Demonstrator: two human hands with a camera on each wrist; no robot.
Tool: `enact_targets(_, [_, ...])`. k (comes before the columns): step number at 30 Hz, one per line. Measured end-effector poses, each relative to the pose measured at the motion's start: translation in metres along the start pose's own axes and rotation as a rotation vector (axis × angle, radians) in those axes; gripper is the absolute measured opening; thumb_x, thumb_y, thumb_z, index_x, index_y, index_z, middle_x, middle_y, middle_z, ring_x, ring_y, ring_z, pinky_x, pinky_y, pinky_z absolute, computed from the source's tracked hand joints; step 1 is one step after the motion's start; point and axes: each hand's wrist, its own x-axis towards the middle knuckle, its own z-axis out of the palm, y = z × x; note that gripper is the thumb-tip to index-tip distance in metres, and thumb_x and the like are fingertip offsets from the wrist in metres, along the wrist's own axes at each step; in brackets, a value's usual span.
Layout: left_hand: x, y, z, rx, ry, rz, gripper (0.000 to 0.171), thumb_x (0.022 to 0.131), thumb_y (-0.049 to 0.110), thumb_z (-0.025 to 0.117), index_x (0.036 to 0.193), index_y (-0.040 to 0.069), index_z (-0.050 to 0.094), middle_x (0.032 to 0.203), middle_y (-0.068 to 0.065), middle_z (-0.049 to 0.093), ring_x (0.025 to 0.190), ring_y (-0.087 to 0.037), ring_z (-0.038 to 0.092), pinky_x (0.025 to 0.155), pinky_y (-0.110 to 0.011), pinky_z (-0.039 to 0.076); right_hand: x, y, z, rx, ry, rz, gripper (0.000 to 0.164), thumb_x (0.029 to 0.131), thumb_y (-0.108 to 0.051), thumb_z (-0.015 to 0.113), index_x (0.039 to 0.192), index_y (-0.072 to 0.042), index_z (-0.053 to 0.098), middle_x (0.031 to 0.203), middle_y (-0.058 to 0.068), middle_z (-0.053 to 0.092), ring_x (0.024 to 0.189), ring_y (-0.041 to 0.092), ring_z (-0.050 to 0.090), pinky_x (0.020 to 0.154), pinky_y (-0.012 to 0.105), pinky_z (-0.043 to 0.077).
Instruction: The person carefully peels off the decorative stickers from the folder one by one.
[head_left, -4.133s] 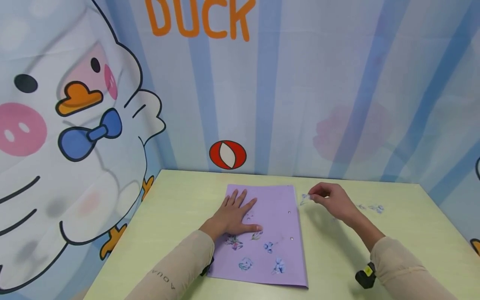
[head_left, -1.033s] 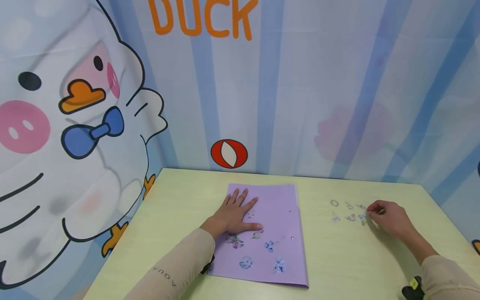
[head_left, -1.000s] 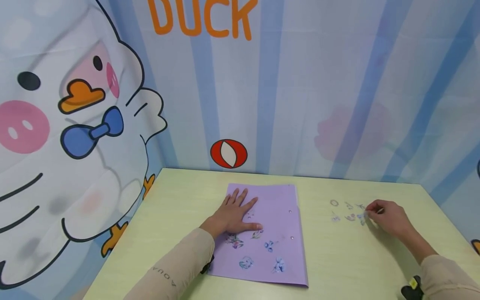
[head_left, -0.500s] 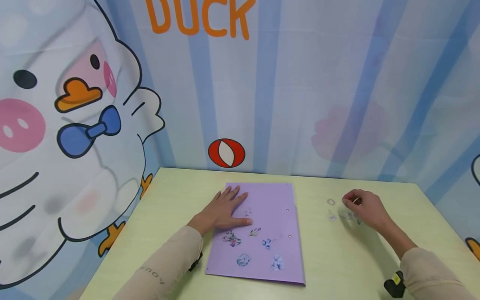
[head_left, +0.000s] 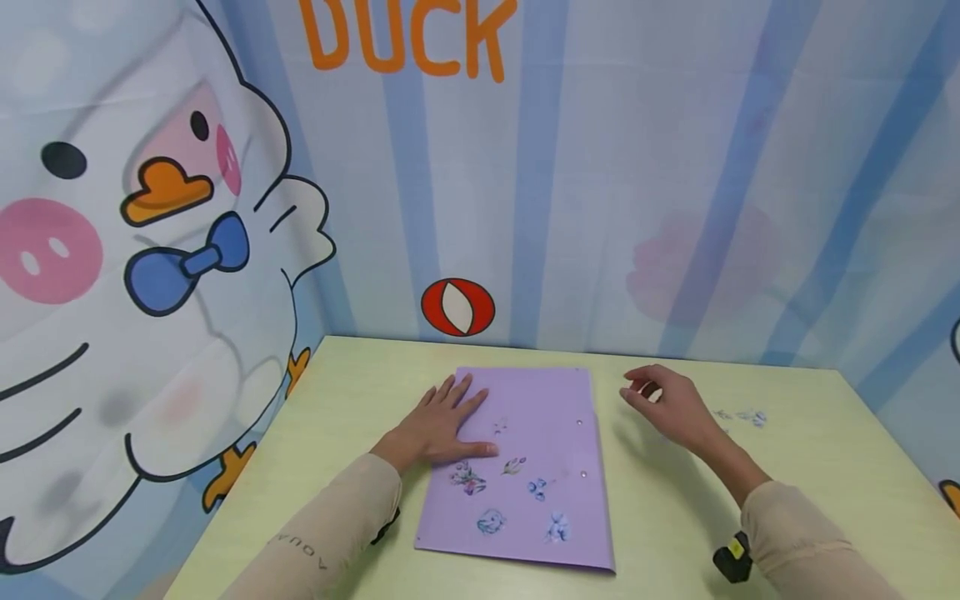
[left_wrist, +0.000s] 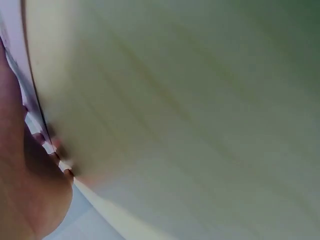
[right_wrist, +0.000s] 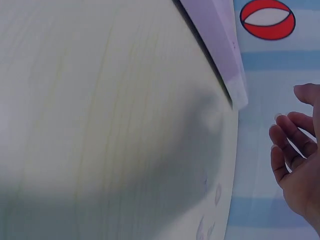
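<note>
A purple folder point(head_left: 551, 400) with two snap buttons lies on the table. My left hand point(head_left: 442, 425) rests flat on its upper left part, fingers spread. Several flower stickers dot the lower folder, among them a round blue-green one point(head_left: 491, 522), a blue blossom point(head_left: 557, 527) and a purple bunch point(head_left: 468, 478). Just right of the folder, my right hand point(head_left: 670, 408) hovers with fingers loosely bent and thumb apart; nothing shows between them. In the right wrist view that hand point(right_wrist: 300, 165) also looks bare. Small flower cutouts point(head_left: 752, 418) lie farther right, some hidden behind the hand.
The pale wooden table point(head_left: 360, 433) reaches back to a blue striped backdrop point(head_left: 600, 208) with a printed duck point(head_left: 232, 333). A dark wrist strap with a yellow mark point(head_left: 732, 558) sits under my right sleeve.
My right hand has moved left, from over the cutouts toward the folder's right edge. The left hand has slid slightly left on the folder, uncovering more of its stickers.
</note>
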Motion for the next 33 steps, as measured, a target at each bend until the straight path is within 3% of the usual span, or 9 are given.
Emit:
enact_targets(11, [-0.001,0.005,-0.003,0.021,-0.006,-0.004,0.110,0.088,0.091,0.045,0.172,0.025,0.019,0.179,-0.011,0.004,0.163,-0.040,0.000,0.129,-0.059,0.007,0.022,-0.035,0.042,0.034,-0.053,-0.055,0.050,0.100,-0.023,0.076,0.140,0.005,0.063,0.113,0.015,0.069,0.101,0.030,0.069,0.084,0.046,0.057])
enact_targets(21, [-0.003,0.007,-0.003,0.052,0.009,-0.029,0.108,0.087,0.091,0.045,0.171,0.027,0.021,0.179,-0.010,0.006,0.163,-0.040,0.004,0.129,-0.059,0.011,0.039,-0.067,0.079,0.087,-0.127,-0.058,0.049,0.099,-0.027,0.076,0.137,0.001,0.066,0.115,0.014,0.071,0.100,0.026,0.069,0.086,0.044,0.057])
enact_targets(33, [-0.003,0.006,-0.004,0.043,0.001,-0.037,0.110,0.086,0.094,0.042,0.171,0.029,0.019,0.179,-0.009,0.005,0.163,-0.039,0.001,0.129,-0.059,0.009,0.054,-0.085,0.111,0.103,-0.193,-0.037,0.042,0.097,-0.022,0.078,0.132,0.001,0.069,0.111,0.010,0.070,0.097,0.025,0.067,0.084,0.038,0.058])
